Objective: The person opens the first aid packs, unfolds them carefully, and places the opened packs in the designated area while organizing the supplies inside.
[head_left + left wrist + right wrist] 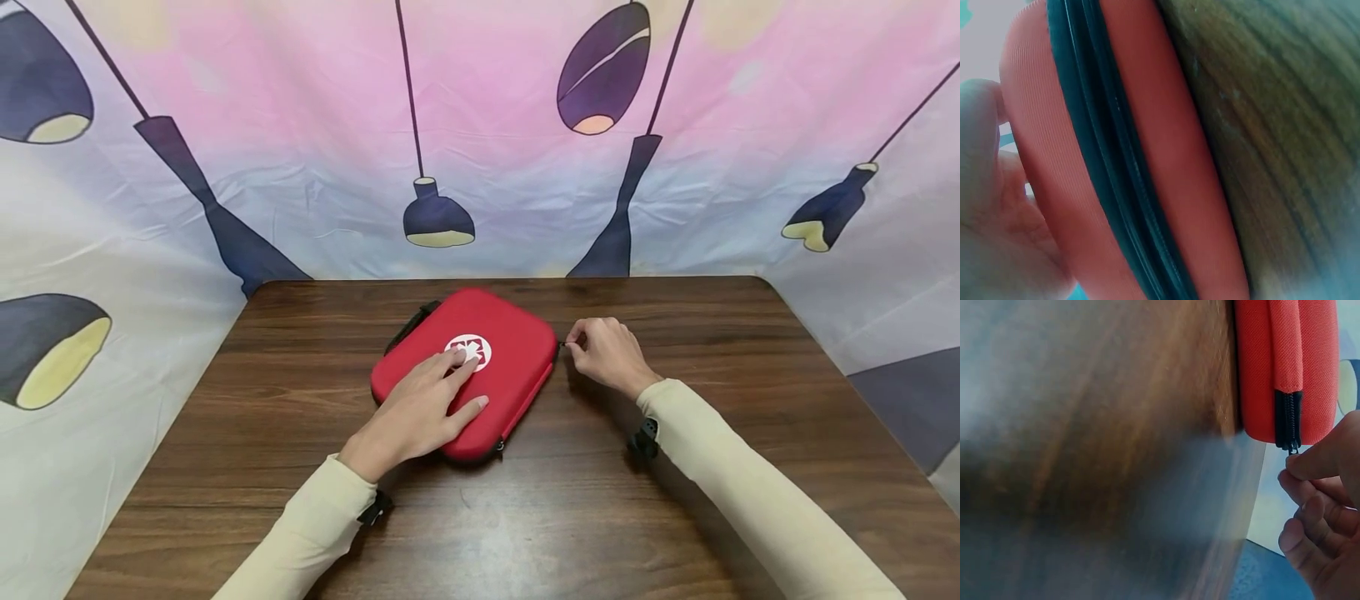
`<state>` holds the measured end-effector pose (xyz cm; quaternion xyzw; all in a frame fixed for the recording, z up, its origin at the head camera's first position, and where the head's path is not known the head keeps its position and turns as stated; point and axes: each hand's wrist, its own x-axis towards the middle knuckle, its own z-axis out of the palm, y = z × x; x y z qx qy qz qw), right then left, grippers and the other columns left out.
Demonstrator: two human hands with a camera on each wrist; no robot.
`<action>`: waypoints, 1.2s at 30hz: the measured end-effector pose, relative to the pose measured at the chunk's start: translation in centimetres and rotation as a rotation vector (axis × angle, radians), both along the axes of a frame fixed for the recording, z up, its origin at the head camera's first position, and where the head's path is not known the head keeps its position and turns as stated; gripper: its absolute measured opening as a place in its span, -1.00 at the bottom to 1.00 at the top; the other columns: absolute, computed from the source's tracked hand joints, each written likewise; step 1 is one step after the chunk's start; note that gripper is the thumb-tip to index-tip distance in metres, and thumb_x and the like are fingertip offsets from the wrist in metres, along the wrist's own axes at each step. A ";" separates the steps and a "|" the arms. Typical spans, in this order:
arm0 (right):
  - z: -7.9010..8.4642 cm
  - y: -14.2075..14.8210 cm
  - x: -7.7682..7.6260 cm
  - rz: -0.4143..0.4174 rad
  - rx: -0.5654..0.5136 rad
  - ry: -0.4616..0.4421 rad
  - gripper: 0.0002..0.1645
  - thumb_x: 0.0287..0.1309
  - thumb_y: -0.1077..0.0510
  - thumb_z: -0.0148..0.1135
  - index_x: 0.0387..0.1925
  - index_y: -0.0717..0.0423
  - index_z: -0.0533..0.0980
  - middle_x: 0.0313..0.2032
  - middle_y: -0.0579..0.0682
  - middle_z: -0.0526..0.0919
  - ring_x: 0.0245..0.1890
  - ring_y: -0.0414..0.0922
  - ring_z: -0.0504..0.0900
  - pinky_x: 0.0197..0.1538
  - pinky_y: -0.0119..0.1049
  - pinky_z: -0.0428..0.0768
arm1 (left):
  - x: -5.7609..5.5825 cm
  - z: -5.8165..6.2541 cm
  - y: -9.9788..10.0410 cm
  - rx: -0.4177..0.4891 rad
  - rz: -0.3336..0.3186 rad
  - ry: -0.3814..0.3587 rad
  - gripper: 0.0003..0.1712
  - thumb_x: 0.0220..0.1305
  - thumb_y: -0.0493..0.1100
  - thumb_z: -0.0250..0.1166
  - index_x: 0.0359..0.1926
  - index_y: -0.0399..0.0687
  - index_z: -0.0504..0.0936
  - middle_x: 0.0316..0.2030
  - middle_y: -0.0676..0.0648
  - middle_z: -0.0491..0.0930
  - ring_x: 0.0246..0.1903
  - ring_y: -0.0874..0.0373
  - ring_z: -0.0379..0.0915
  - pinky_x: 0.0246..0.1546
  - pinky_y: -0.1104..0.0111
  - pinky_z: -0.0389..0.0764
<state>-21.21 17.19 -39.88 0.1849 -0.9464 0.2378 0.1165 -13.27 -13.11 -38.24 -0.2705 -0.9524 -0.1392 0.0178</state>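
Note:
A red zippered first-aid case with a white round emblem lies closed on the wooden table, turned at an angle. My left hand rests on its lid with fingers spread, the fingertips over the emblem. At the case's right corner my right hand pinches a small zipper pull between thumb and forefinger. In the right wrist view the black zipper runs up from that pull to a red fabric strip. The left wrist view shows the black zipper band along the case's side, with the left palm beside the lid.
A black carry handle sticks out from the case's far left side. Another zipper pull hangs at its near corner. The brown wooden table reaches back to a patterned cloth backdrop.

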 end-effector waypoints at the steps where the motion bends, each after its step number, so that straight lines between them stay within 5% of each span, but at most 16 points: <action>1: 0.0 -0.1 -0.2 -0.002 0.001 -0.005 -0.92 0.10 0.28 0.30 -0.41 0.12 0.69 -0.53 -0.08 0.67 -0.57 -0.13 0.56 -0.51 -0.18 0.55 | 0.1 0.0 0.0 0.000 0.000 -0.002 -0.24 0.45 0.23 0.15 0.46 -0.13 0.39 0.46 -0.20 0.26 0.46 -0.14 0.15 0.49 0.04 0.14; 15: 0.2 -1.2 -3.0 -0.053 -0.020 -0.077 -0.88 0.19 0.24 0.27 -0.36 0.14 0.71 -0.44 0.00 0.71 -0.45 -0.03 0.64 -0.40 -0.13 0.61 | 1.0 -0.5 0.7 0.017 -0.023 0.001 -0.22 0.41 0.30 0.16 0.46 -0.06 0.41 0.44 -0.11 0.30 0.42 -0.08 0.23 0.43 0.08 0.27; 26: -0.1 -1.1 -4.4 -0.068 -0.070 -0.103 -0.88 0.26 0.23 0.30 -0.31 0.16 0.72 -0.38 0.07 0.74 -0.38 0.00 0.68 -0.35 -0.08 0.64 | 1.7 -0.5 1.4 0.019 -0.080 -0.091 0.05 0.30 0.54 0.08 0.56 0.00 0.20 0.58 -0.04 0.03 0.55 0.03 -0.09 0.51 0.15 0.08; 36: -0.3 -1.2 -5.1 -0.028 -0.071 -0.090 -0.89 0.28 0.25 0.28 -0.27 0.19 0.71 -0.33 0.10 0.74 -0.34 0.02 0.68 -0.30 -0.04 0.66 | 1.9 -1.0 2.7 0.013 -0.063 -0.012 0.06 0.31 0.55 0.06 0.53 -0.12 0.27 0.55 -0.17 0.08 0.55 -0.01 -0.07 0.53 0.17 0.00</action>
